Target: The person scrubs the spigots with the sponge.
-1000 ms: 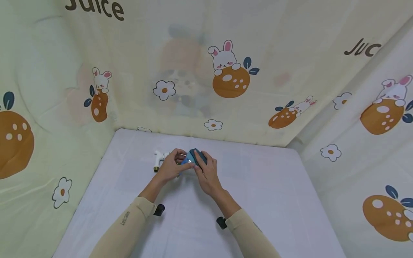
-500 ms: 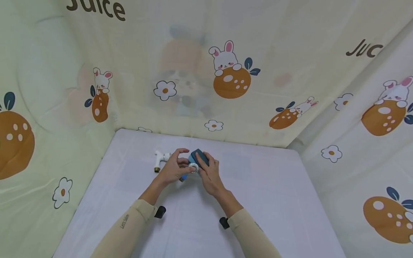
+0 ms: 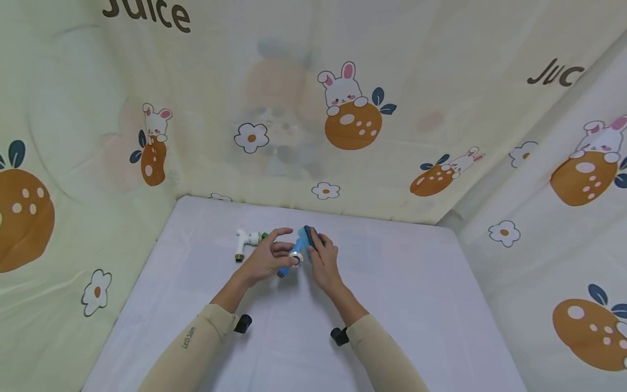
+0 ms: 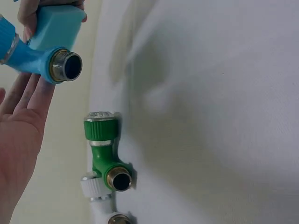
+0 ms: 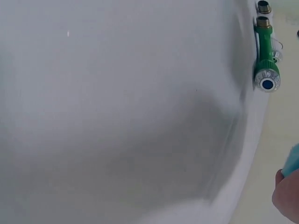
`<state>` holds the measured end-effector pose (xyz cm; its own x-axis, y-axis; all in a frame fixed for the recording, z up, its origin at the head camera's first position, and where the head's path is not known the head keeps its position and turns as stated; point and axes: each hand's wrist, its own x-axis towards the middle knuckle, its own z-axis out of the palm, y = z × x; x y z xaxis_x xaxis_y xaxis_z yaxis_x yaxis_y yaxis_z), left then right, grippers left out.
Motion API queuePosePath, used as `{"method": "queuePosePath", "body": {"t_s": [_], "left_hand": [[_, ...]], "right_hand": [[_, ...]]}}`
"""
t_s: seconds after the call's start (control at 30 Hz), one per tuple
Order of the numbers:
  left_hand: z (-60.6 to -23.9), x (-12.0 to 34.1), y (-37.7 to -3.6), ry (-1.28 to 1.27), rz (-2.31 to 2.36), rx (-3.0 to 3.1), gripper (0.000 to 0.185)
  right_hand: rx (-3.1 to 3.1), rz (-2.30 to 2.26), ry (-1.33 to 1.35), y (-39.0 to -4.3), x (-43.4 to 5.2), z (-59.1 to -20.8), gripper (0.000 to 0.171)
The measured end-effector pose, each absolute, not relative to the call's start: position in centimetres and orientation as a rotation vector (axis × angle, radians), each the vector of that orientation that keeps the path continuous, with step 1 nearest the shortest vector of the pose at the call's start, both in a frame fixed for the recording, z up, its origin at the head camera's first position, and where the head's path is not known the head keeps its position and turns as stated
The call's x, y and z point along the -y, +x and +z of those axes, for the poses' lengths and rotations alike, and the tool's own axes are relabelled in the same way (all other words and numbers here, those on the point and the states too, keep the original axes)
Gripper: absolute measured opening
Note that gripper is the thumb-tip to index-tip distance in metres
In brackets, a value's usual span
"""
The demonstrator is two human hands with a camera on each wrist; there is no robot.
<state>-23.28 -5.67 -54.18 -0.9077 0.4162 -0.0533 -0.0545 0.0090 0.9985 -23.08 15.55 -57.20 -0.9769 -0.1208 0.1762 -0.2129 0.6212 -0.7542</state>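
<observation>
cream cloth printed with rabbits, oranges, flowers and the word "juice" walls in a white table (image 3: 401, 294) that fills the lower half of the head view. left of centre on it lie a white valve (image 3: 243, 242) and a green valve (image 4: 105, 149), side by side and touching, just beyond the left hand; nothing lies between them and the hands. the green one is glossy plastic with a ribbed knob and brass threaded ends, and the right wrist view shows it at the upper right with a blue dot on its silvery cap. both forearms come up from the bottom edge in beige sleeves and meet at the middle of the frame. the blue valve (image 4: 44, 49) is held off the table between the hands: the right hand (image 3: 324, 264) grips its squared pale blue block, fingers curled over the top, while the left hand (image 3: 266, 258) lies under the tube with straight, relaxed fingers (image 4: 32, 95) touching it. its round brass mouth shows at the upper left of the left wrist view.
</observation>
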Motion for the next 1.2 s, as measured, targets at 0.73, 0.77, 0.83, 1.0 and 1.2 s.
{"method": "queuePosePath", "body": {"t_s": [0.73, 0.77, 0.83, 1.0, 1.2], "left_hand": [[-55.2, 6.7, -24.2, 0.093, 2.305, -1.779, 0.042], [-55.2, 6.7, -24.2, 0.086, 2.313, -1.766, 0.041], [-55.3, 6.7, -24.2, 0.091, 2.330, -1.740, 0.041], [-55.4, 6.8, -24.1, 0.141, 2.326, -1.712, 0.044], [-55.4, 7.0, -23.9, 0.197, 2.302, -1.694, 0.049]], "right_hand": [[2.470, 1.325, 0.765, -19.3, -12.0, -56.0, 0.063], [2.469, 1.300, 0.769, -19.3, -11.9, -56.0, 0.063], [2.469, 1.289, 0.766, -19.4, -11.7, -56.0, 0.062], [2.487, 1.382, 0.714, -19.6, -11.7, -55.9, 0.062], [2.531, 1.383, 0.665, -19.7, -11.9, -56.1, 0.061]]}}
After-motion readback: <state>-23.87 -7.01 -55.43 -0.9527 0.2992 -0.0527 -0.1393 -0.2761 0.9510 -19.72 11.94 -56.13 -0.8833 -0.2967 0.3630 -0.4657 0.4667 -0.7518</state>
